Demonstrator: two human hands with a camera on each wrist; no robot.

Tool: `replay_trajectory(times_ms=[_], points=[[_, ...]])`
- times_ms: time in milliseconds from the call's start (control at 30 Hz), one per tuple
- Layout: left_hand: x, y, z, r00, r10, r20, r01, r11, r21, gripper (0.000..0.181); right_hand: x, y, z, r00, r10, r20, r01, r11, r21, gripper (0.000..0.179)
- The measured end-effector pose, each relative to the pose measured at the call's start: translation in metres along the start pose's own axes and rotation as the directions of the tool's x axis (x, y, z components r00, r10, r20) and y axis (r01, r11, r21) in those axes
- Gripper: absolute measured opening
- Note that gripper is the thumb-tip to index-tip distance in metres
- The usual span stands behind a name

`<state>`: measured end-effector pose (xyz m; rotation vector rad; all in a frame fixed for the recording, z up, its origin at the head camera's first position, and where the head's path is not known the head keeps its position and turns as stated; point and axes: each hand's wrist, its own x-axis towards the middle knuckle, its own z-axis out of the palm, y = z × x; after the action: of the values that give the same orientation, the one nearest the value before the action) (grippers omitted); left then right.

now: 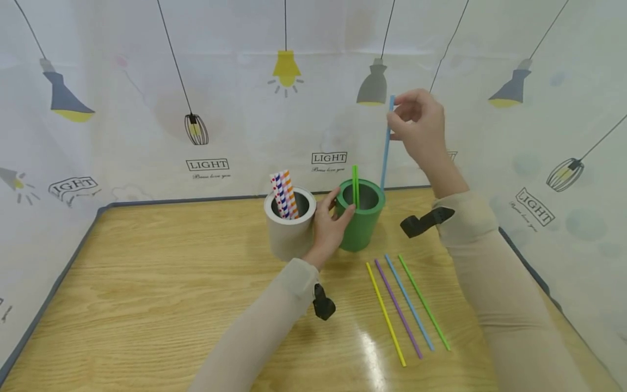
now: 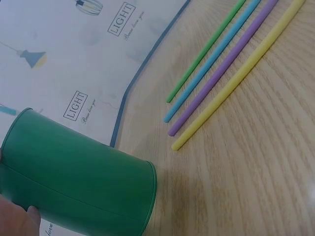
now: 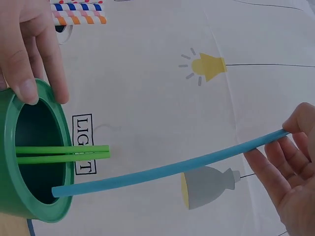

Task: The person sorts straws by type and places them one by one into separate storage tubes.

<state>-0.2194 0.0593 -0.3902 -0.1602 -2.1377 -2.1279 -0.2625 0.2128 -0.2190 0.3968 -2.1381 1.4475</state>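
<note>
My right hand (image 1: pixel 425 128) pinches a blue straw (image 1: pixel 386 158) near its upper end, beside the rim of a green cup (image 1: pixel 362 228). In the right wrist view the straw (image 3: pixel 167 169) bends slightly, its lower tip overlapping the cup's rim (image 3: pixel 66 162). Two green straws (image 1: pixel 355 182) stand inside this cup. My left hand (image 1: pixel 329 226) grips the cup's left side, thumb in front and fingers at the rim. The left wrist view catches the green cup's outer wall (image 2: pixel 78 172) and part of the left hand (image 2: pixel 17 219) at its edge.
Left of the green cup stands a white cup (image 1: pixel 291 239) holding several striped paper straws (image 1: pixel 284 193). A yellow straw (image 1: pixel 386 314), a purple straw (image 1: pixel 398 308), a blue straw (image 1: pixel 409 302) and a green straw (image 1: pixel 424 302) lie side by side on the wooden table (image 1: pixel 171 283).
</note>
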Motion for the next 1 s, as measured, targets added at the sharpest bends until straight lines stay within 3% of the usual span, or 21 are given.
replay_trajectory(times_ms=[200, 400, 667, 833, 1000], points=[[-0.001, 0.0, 0.0, 1.0, -0.021, 0.005, 0.021, 1.0, 0.013, 0.056, -0.008, 0.001, 0.012, 1.0, 0.02, 0.016, -0.021, 0.998, 0.06, 0.014], [-0.001, 0.001, 0.0, 1.0, -0.016, 0.008, 0.016, 1.0, 0.011, 0.056, -0.013, 0.036, 0.021, 0.992, 0.113, 0.059, -0.113, 0.994, -0.009, 0.017], [-0.001, 0.002, -0.001, 1.0, -0.016, 0.02, 0.016, 1.0, 0.013, 0.055, -0.027, 0.071, 0.027, 0.953, 0.281, 0.113, -0.277, 0.96, -0.044, 0.021], [0.0, 0.002, -0.001, 1.0, -0.009, 0.021, 0.009, 1.0, 0.008, 0.055, -0.032, 0.08, 0.031, 0.935, 0.316, 0.163, -0.31, 0.949, -0.064, 0.022], [0.0, 0.001, -0.002, 1.0, -0.003, 0.025, 0.002, 1.0, 0.014, 0.055, -0.037, 0.084, 0.034, 0.906, 0.366, 0.214, -0.341, 0.929, -0.144, 0.023]])
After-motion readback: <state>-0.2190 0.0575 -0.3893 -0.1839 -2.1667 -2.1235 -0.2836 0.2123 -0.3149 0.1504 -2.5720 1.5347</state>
